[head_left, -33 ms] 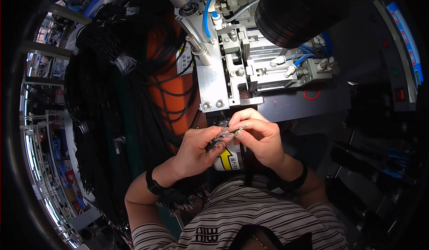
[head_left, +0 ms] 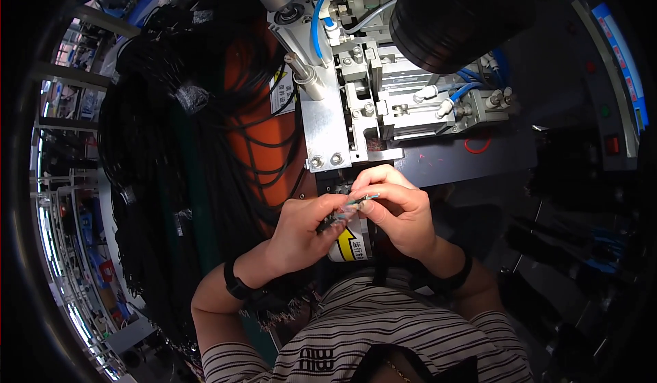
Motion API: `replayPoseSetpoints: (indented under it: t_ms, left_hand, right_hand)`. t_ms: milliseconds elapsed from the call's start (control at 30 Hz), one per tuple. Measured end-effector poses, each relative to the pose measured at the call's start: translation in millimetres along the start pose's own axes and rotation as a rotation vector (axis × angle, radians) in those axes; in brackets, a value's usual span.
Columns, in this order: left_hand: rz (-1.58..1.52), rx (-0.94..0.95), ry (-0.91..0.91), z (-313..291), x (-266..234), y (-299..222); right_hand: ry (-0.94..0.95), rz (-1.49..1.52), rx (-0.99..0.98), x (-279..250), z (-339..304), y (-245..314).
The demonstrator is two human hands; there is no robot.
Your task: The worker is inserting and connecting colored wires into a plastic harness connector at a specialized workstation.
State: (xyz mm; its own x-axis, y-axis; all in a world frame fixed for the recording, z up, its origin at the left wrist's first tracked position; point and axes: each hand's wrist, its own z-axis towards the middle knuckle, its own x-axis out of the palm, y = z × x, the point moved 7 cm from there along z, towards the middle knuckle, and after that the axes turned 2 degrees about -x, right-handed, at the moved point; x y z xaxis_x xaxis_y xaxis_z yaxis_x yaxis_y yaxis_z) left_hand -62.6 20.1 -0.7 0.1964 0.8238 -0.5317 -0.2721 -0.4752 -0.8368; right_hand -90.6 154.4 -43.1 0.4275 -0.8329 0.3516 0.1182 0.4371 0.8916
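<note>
Both hands meet low in the middle, in front of the metal machine. My left hand (head_left: 301, 231) is closed on a black multi-core cable (head_left: 324, 226), pinching it near its stripped end. Thin coloured wires (head_left: 349, 210) fan out of that end, among them green and bluish ones, blurred by motion. My right hand (head_left: 398, 208) pinches the wire tips between thumb and forefinger, palm turned toward the left hand. Some strands are hidden behind the fingers.
A metal clamping machine (head_left: 410, 102) with blue air tubes stands just beyond the hands. Long bundles of black cables (head_left: 154, 143) hang at the left over an orange surface (head_left: 263, 147). A red loop (head_left: 477, 146) lies on the dark plate. At far right is a control panel (head_left: 611, 143).
The coloured wires have shifted slightly between my fingers and look more smeared. My left hand has moved a touch to the right; both grips stay the same.
</note>
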Motion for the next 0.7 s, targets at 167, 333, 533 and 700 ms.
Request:
replayPoseSetpoints:
  t_ms: [167,333,533,700]
  left_hand:
    - [0.162,0.087,-0.018,-2,-2,-7]
    - [0.164,0.01,0.029,-3,0,0]
    - [0.176,-0.019,0.029,-1,3,2]
    - [0.436,0.164,0.016,1,6,-13]
  right_hand:
    - [-0.044,-0.068,0.153,-5,-2,8]
    - [-0.039,-0.249,0.035,-7,-1,12]
    - [0.002,-0.475,-0.007,-8,4,21]
    - [-0.095,-0.105,0.324,-17,-1,-6]
